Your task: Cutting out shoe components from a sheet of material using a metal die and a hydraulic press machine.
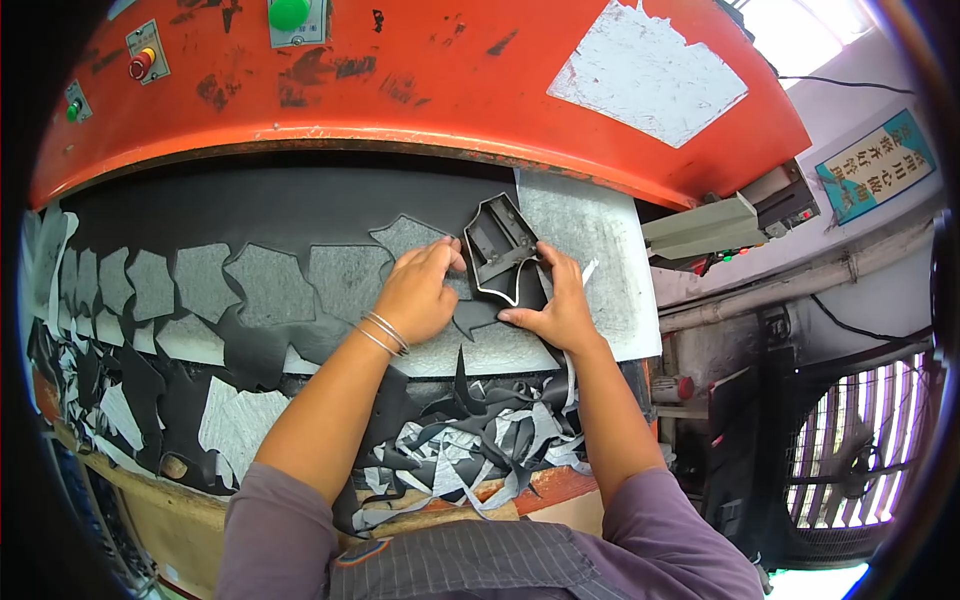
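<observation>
A metal cutting die [503,238], a dark angular frame with crossbars and a bright lower rim, sits tilted at the right end of a dark sheet of material [300,200]. My right hand [560,305] grips its right side, fingers at the edge and thumb lower down. At its left edge, my left hand [420,285] has bent fingers closed against the frame; the fingertips are partly hidden. A row of angular cut-outs runs leftward through the sheet, and a grey pale backing shows in them, as in the nearest cut-out [345,280].
A red press beam [420,80] with buttons spans the far side above the pale cutting board [610,300]. Grey and black scraps [470,440] pile along the near edge. A control box [720,225] stands at the right, with a large fan [850,450] nearer me.
</observation>
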The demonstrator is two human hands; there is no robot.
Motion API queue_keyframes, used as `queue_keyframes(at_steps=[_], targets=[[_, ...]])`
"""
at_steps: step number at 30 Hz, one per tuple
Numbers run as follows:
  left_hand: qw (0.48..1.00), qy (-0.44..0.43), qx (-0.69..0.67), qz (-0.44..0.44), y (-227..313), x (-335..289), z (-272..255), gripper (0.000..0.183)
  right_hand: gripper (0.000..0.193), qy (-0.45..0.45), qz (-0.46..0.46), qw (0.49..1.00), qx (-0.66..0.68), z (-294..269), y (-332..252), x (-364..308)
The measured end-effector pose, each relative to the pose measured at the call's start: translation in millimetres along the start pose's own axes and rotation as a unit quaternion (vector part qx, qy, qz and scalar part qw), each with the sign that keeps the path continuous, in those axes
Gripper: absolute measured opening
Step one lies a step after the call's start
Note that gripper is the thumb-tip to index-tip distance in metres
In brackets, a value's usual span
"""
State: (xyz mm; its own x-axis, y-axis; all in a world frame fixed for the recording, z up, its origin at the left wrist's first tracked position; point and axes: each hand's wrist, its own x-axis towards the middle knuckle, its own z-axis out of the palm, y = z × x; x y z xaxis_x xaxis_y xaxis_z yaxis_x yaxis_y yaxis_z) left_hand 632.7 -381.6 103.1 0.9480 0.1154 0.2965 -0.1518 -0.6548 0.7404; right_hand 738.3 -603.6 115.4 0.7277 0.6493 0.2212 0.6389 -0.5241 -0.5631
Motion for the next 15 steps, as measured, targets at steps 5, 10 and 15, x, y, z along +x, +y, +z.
queue_keyframes(at_steps=[5,10,15], targets=[[1.0,0.011,0.004,0.006,2,-3,-5,0.031,0.083,-0.047,-0.049,0.996,0.065,-28,9,15],[0.998,0.057,-0.022,-0.007,-2,2,1,0.028,0.044,-0.084,0.01,0.996,-0.024,-34,-19,69],[0.999,0.01,-0.044,-0.004,0,-5,-1,0.025,0.038,-0.116,0.019,0.99,-0.075,-24,-14,72]])
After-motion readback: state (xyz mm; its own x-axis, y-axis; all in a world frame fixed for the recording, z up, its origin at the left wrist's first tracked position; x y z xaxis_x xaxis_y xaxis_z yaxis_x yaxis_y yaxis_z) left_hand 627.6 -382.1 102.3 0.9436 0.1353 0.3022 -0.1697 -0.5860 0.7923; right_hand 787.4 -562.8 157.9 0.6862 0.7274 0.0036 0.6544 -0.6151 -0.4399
